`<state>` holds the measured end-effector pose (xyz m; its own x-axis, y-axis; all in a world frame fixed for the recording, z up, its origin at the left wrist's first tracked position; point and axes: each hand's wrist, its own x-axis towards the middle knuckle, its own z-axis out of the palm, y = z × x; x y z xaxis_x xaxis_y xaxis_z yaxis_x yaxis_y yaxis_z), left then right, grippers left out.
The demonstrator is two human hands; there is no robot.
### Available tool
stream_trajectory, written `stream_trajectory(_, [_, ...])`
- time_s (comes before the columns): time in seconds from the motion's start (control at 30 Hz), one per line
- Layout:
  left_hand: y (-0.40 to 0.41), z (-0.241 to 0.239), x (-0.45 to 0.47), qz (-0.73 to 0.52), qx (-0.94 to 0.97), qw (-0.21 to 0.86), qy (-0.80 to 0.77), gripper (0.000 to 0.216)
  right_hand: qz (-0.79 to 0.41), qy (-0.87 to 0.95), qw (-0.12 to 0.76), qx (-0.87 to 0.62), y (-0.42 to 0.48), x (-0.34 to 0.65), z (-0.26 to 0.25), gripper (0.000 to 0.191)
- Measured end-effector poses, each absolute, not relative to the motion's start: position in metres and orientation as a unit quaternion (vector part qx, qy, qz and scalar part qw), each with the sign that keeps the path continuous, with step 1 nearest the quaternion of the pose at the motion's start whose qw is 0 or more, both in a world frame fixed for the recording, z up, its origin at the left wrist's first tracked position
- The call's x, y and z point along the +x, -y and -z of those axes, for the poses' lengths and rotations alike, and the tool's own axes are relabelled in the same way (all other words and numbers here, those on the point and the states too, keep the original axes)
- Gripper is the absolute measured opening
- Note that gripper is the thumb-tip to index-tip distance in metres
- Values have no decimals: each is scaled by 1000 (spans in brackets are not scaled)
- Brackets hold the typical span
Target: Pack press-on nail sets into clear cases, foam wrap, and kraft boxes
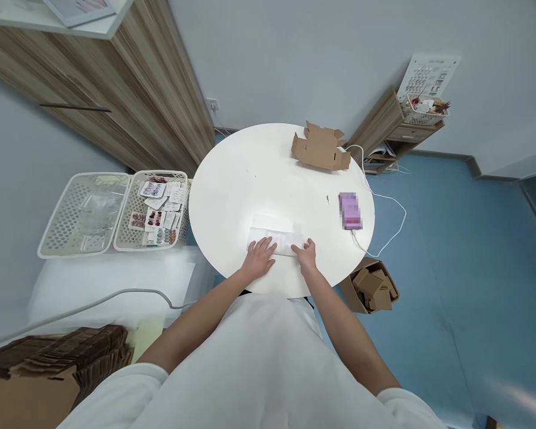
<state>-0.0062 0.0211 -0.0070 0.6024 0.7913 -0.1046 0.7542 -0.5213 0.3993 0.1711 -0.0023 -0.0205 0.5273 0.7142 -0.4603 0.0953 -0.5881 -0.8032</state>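
My left hand (259,257) lies flat, fingers spread, on the left part of a white sheet or packet (280,237) near the front edge of the round white table (250,173). My right hand (307,254) rests at the sheet's right end, its fingers bent and touching the sheet's edge. The sheet is pale and hard to tell from the tabletop. Both forearms reach in from below.
An open brown cardboard box (320,148) sits at the table's far side. A phone (350,210) on a white cable lies to the right. Two white baskets (116,211) stand at left, one with small cards. Folded cartons (371,285) lie on the blue floor; flat cardboard (53,357) is stacked lower left.
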Motion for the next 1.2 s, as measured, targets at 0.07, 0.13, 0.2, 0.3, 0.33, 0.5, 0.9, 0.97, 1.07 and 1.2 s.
stream_trajectory(0.07, [-21,8,-7,-39,872,206,-442,49,-455,277,358,-767,-5,177,17,60])
stream_trajectory(0.13, [-21,9,-7,-35,874,204,-440,50,-484,300,332,-752,-10,182,12,44])
stream_trajectory(0.2, [-22,10,-8,-33,875,202,-438,50,-489,310,331,-745,-13,185,9,33])
stream_trajectory(0.3, [-22,11,-8,-33,880,201,-429,52,-483,314,349,-739,-18,180,5,28])
stream_trajectory(0.33, [-22,11,-8,-34,881,202,-426,53,-484,319,350,-736,-20,177,4,27])
stream_trajectory(0.5, [-23,6,-10,-26,881,216,-420,58,-501,365,321,-716,-34,157,3,25])
stream_trajectory(0.9, [-16,2,-10,-6,913,191,-361,61,-415,522,220,-712,-37,163,-1,37])
stream_trajectory(0.97, [-16,2,-12,-4,913,194,-359,62,-340,613,174,-692,-29,162,-1,44])
stream_trajectory(1.07, [-10,5,-18,-15,909,212,-359,65,-263,694,96,-664,-16,155,4,50])
stream_trajectory(1.2, [8,20,-26,-60,785,259,-559,72,-233,698,53,-675,-6,144,13,53])
